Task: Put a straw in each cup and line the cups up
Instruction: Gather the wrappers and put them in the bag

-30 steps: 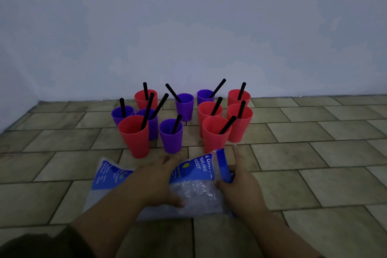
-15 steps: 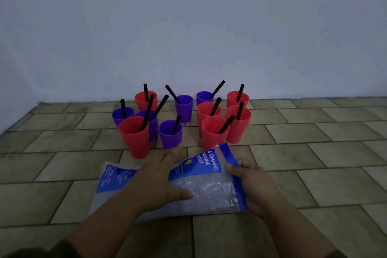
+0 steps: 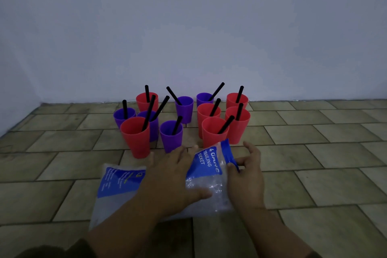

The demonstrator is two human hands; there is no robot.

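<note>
Pressing down at lower centre of the frame with the left hand (image 3: 173, 176), spread flat and relaxed on a crinkly clear plastic bag with blue printed panels (image 3: 119, 180), flat on the tiled floor (image 3: 314, 184). Pinching the bag's blue right-hand edge between thumb and forefinger of the right hand (image 3: 247, 176). Just above, mid-frame: a bunched cluster of red and purple plastic cups (image 3: 135, 138), all upright, not in a line, with a black straw (image 3: 149, 112) leaning in each, near the pale wall (image 3: 188, 27).
</note>
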